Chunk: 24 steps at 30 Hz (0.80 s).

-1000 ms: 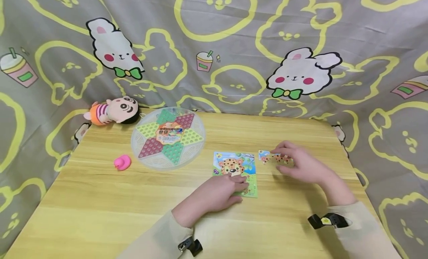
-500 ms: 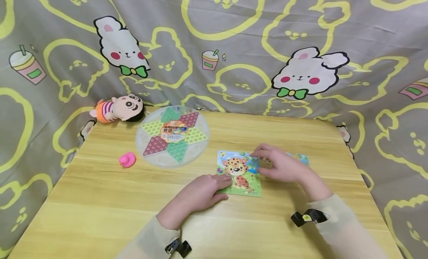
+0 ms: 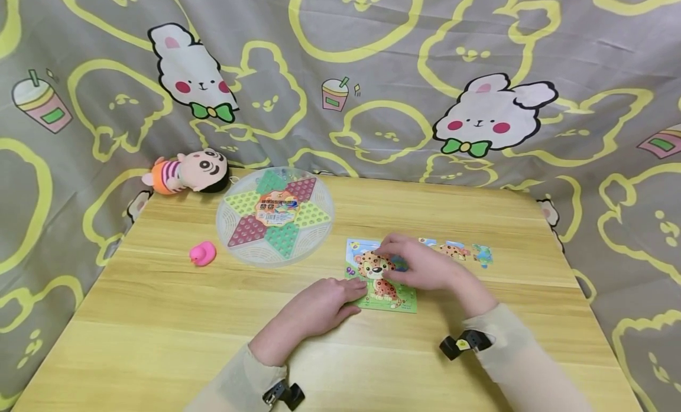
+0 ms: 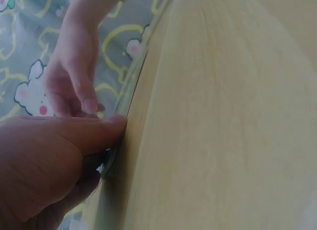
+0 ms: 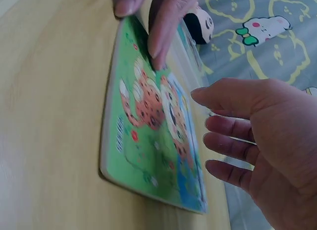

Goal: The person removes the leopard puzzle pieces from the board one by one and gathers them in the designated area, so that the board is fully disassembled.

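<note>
Beneath both hands, a pale wood-grained tabletop (image 3: 319, 365) is seen. Closest in, the near-left corner of a puzzle board (image 3: 383, 289) is pinched by the left hand (image 3: 316, 305), thumb set at the edge and fingers on the surface, presumably so that sliding is prevented. The right hand (image 3: 425, 264) is held over the board's far right part, its thumb and fingers parted, nothing seen between them; whether any fingertip touches cannot be told. Just right of that hand, loose puzzle pieces (image 3: 483, 256) are spread in a row, apparently for easy reach. Laid flat, the board is printed with a seated, spotted orange leopard on green grass under blue sky; its corners are rounded, its edge pale and thick. Farther out, left of the left hand, a pink toy duck (image 3: 203, 253) is set down; beyond, a round star-patterned game board (image 3: 274, 216) and a plush doll (image 3: 188, 171) are placed, backed by a grey rabbit-printed curtain (image 3: 383, 69).
</note>
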Each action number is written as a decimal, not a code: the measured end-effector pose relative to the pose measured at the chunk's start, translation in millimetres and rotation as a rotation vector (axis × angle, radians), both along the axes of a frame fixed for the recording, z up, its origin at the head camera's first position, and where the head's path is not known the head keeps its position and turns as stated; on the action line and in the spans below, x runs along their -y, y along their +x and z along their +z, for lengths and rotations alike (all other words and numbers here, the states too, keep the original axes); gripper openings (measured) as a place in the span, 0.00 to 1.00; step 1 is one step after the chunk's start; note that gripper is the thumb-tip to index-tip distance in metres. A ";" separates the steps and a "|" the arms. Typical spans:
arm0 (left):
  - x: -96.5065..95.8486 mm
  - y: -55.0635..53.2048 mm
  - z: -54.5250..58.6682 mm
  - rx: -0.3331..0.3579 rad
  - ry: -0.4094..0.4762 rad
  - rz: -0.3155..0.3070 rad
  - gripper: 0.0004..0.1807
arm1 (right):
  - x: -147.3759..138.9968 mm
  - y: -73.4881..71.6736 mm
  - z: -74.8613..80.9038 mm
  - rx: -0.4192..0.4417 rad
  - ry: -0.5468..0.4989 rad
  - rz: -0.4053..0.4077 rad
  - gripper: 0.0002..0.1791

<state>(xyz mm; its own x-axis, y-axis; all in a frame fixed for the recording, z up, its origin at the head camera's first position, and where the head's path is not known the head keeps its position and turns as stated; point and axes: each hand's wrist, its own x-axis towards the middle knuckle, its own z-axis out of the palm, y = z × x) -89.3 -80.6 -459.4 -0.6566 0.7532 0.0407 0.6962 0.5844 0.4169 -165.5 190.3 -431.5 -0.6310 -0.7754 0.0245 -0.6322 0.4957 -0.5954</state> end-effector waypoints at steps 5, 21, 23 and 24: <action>-0.2 -1.0 -1.1 -0.008 -0.004 0.001 0.21 | 13.9 1.0 -6.6 0.011 0.017 -0.017 0.22; -0.6 -1.5 -2.9 -0.007 0.011 0.011 0.20 | 29.6 0.4 -27.8 0.035 0.021 -0.127 0.21; -1.8 -0.7 -1.8 0.012 0.009 0.026 0.21 | 30.0 0.8 -28.1 0.033 0.020 -0.130 0.20; -2.4 -0.1 -1.1 0.023 0.004 0.034 0.22 | 30.1 0.9 -28.4 0.033 0.019 -0.133 0.19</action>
